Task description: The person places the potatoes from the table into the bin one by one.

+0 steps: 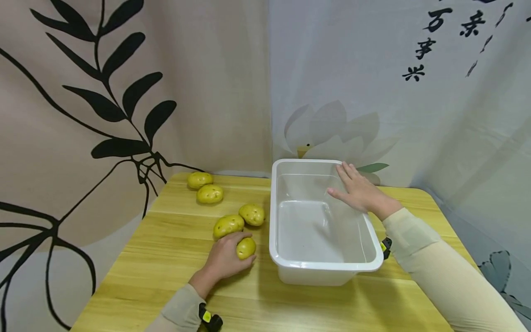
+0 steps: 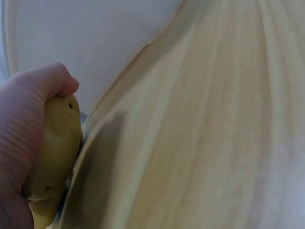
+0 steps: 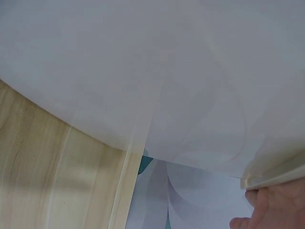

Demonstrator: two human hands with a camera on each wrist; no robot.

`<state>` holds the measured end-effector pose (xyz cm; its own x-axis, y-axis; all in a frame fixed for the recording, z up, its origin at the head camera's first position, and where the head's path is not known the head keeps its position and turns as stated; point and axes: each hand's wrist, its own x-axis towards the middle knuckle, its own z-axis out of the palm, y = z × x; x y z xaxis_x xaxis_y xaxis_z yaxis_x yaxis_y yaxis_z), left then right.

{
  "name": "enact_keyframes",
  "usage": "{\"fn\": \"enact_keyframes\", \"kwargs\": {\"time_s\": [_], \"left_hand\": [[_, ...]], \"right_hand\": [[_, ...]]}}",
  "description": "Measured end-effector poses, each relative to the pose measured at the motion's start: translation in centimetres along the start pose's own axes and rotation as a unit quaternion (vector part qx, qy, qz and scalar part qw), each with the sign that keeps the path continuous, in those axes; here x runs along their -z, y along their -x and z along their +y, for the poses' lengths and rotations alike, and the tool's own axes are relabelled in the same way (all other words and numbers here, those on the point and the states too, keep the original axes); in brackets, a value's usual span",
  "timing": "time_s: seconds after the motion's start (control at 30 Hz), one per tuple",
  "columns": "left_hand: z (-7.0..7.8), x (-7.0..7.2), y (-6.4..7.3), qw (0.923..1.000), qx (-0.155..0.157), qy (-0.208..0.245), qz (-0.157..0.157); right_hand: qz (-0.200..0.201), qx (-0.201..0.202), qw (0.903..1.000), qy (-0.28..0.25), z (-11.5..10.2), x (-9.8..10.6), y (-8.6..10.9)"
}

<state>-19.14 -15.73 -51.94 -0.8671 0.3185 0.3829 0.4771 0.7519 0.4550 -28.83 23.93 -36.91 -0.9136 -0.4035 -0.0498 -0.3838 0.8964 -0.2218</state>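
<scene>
My left hand (image 1: 227, 258) grips a yellow potato (image 1: 246, 248) low over the table, left of a white plastic basin (image 1: 327, 266). In the left wrist view the thumb lies over the end of that potato (image 2: 57, 143). Just beyond this hand are two more potatoes, one on the left (image 1: 228, 226) and one on the right (image 1: 251, 215). My right hand (image 1: 360, 192) rests on the basin's right rim near the far corner, fingers fairly straight, thumb over the inside. Part of it shows at the rim in the right wrist view. No potato is visible inside the basin.
Two further potatoes, a front one (image 1: 209, 194) and a rear one (image 1: 200, 180), lie near the far left edge of the wooden table (image 1: 166, 267). A printed curtain (image 1: 224, 83) hangs close behind the table.
</scene>
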Motion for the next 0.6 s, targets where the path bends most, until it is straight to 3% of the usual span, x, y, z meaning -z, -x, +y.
{"fn": "enact_keyframes", "kwargs": {"time_s": [0.6], "left_hand": [[2.6, 3.6, -1.6, 0.9941, -0.012, 0.066, 0.085]], "right_hand": [[0.014, 0.010, 0.9998, -0.013, -0.1, -0.1, 0.2]]}}
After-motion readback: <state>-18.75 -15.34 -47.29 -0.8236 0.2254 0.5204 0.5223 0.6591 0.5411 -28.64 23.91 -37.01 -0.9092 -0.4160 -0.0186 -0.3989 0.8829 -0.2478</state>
